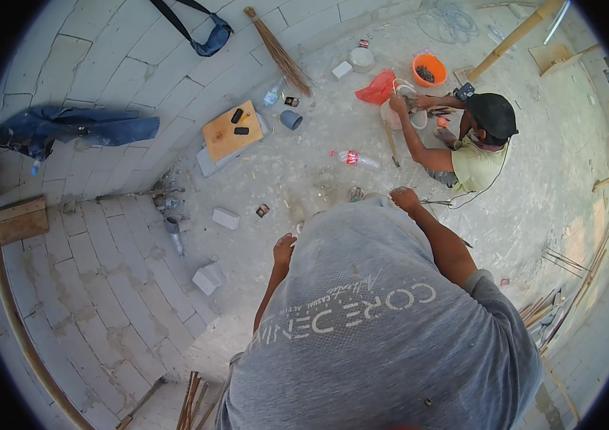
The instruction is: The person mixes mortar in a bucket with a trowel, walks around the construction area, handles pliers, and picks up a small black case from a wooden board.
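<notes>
My left hand (pixel 285 248) hangs beside my grey printed shirt (pixel 369 315), its fingers loosely bent and nothing visible in them. On the other side, my right hand (pixel 405 198) is at the shirt's front edge with its fingers curled; whatever they hold, if anything, is hidden. Part of a sandalled foot (pixel 356 193) shows past the shirt. Beyond my hands, a plastic bottle with a red label (pixel 349 157) lies on the concrete floor. A small dark packet (pixel 263 211) and a pale block (pixel 226 218) lie nearest my left hand.
A co-worker in a black cap (pixel 492 116) sits at the right, hands at a pale bucket (pixel 394 115). Nearby are an orange basin (pixel 429 70) and a hammer-like tool (pixel 392 143). A board (pixel 232 130) and blue cup (pixel 291 120) stand left.
</notes>
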### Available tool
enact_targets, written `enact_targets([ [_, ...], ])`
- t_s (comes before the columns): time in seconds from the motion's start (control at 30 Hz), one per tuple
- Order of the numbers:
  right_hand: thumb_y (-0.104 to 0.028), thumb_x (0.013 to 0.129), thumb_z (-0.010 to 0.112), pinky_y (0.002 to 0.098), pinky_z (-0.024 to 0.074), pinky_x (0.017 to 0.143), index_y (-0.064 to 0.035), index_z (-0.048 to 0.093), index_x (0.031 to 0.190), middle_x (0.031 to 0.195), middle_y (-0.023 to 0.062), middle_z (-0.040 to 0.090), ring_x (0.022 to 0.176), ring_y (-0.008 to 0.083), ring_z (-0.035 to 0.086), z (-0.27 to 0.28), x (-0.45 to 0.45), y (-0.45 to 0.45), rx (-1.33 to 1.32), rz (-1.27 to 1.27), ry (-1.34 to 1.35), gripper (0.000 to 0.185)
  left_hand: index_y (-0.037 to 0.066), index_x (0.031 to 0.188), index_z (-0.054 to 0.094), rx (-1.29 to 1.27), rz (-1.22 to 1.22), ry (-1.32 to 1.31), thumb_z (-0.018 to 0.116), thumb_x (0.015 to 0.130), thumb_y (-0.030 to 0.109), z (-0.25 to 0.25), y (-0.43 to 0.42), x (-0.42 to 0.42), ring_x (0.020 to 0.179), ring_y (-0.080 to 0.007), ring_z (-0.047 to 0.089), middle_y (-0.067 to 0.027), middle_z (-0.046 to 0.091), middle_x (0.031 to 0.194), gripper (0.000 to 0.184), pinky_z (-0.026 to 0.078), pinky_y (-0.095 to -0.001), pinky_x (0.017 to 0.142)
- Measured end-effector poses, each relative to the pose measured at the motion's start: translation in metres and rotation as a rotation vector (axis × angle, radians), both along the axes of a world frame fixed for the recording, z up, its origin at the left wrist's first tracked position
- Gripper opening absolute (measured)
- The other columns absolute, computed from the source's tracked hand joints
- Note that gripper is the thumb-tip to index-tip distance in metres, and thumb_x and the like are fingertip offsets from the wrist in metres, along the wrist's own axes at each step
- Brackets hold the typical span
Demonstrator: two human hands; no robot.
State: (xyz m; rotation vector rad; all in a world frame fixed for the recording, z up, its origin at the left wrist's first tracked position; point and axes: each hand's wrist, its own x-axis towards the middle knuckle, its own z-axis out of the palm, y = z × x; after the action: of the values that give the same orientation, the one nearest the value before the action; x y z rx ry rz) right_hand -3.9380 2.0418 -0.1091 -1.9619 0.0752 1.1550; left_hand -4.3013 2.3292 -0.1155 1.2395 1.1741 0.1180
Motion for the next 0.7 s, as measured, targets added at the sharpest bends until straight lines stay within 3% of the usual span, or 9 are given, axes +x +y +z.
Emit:
enact_targets([
  [0.03,-0.030,0.082,0.067,0.0281,0.0505,0.061,-0.0032,0.071,0.094,0.077,0.0065,0.068,0.068,0.0142,0.063,0.003,0.000,0.000,-0.025,0.024,-0.032,0.029,0.000,0.121,0.057,0.107,-0.195,0.056,0.066,0.081,0.024,-0.019,0.004,-0.007,0.073,-0.0138,0.060,-0.0042,0.066,0.097,0.047,0.046,-0.0239,0.066],
  [0.07,-0.030,0.082,0.066,0.0283,0.0513,0.064,-0.0029,0.071,0.093,0.078,0.0068,0.069,0.071,0.0146,0.064,0.003,0.001,0.000,-0.049,0.045,-0.065,0.030,0.002,0.121,0.058,0.131,-0.241,0.122,0.066,0.082,0.025,-0.025,0.004,-0.008,0.072,-0.0105,0.057,-0.0021,0.066,0.096,0.046,0.043,-0.0220,0.062],
  [0.17,-0.032,0.081,0.065,0.0291,0.0523,0.070,-0.0033,0.072,0.091,0.081,0.0075,0.071,0.076,0.0158,0.067,-0.006,0.002,-0.005,-0.016,0.129,-0.152,0.031,0.004,0.120,0.058,0.033,-0.061,0.071,0.065,0.082,0.025,-0.019,-0.008,-0.006,0.075,-0.0092,0.056,-0.0007,0.066,0.095,0.044,0.042,-0.0217,0.064],
  [0.33,-0.034,0.083,0.062,0.0320,0.0520,0.075,-0.0061,0.072,0.095,0.085,0.0073,0.072,0.081,0.0176,0.068,0.000,0.007,-0.006,-0.057,0.238,-0.186,0.032,0.005,0.116,0.060,0.071,-0.135,0.166,0.063,0.083,0.025,-0.016,-0.020,-0.007,0.077,-0.0092,0.055,-0.0012,0.065,0.095,0.039,0.043,-0.0228,0.068],
  [0.43,-0.026,0.084,0.060,0.0353,0.0526,0.078,-0.0074,0.070,0.099,0.091,0.0077,0.072,0.087,0.0211,0.068,-0.003,0.008,-0.014,-0.109,0.274,-0.144,0.026,0.005,0.114,0.062,0.091,-0.078,0.124,0.063,0.083,0.025,0.000,-0.032,0.001,0.077,-0.0096,0.056,-0.0009,0.065,0.092,0.037,0.044,-0.0238,0.067],
  [0.5,-0.018,0.083,0.058,0.0382,0.0531,0.080,-0.0096,0.068,0.103,0.098,0.0085,0.070,0.093,0.0253,0.067,-0.055,0.017,-0.024,-0.006,0.476,-0.269,0.024,0.004,0.111,0.063,-0.145,0.172,0.150,0.063,0.083,0.025,0.056,-0.037,0.022,0.076,-0.0103,0.056,-0.0009,0.063,0.088,0.035,0.045,-0.0246,0.067],
  [0.57,-0.014,0.082,0.056,0.0404,0.0532,0.082,-0.0110,0.066,0.105,0.103,0.0095,0.069,0.098,0.0280,0.065,-0.044,0.020,-0.016,-0.072,0.577,-0.287,0.026,0.003,0.107,0.064,-0.119,0.241,0.134,0.063,0.084,0.028,0.044,-0.044,0.014,0.074,-0.0122,0.056,-0.0015,0.063,0.085,0.034,0.045,-0.0270,0.066],
  [0.63,-0.010,0.077,0.061,0.0371,0.0530,0.069,-0.0075,0.067,0.100,0.089,0.0091,0.070,0.080,0.0239,0.066,-0.056,0.028,-0.026,0.088,1.071,-0.963,0.024,0.003,0.106,0.064,-0.153,0.316,0.113,0.063,0.083,0.029,0.046,-0.048,0.014,0.072,-0.0124,0.056,-0.0013,0.062,0.085,0.034,0.045,-0.0277,0.065],
  [0.7,-0.008,0.075,0.059,0.0393,0.0529,0.075,-0.0084,0.067,0.101,0.095,0.0098,0.069,0.088,0.0259,0.066,-0.072,0.028,-0.030,0.127,1.083,-0.962,0.027,0.004,0.105,0.065,-0.208,0.370,0.122,0.063,0.083,0.029,0.051,-0.048,0.014,0.071,-0.0123,0.055,-0.0012,0.062,0.084,0.033,0.045,-0.0277,0.064],
])
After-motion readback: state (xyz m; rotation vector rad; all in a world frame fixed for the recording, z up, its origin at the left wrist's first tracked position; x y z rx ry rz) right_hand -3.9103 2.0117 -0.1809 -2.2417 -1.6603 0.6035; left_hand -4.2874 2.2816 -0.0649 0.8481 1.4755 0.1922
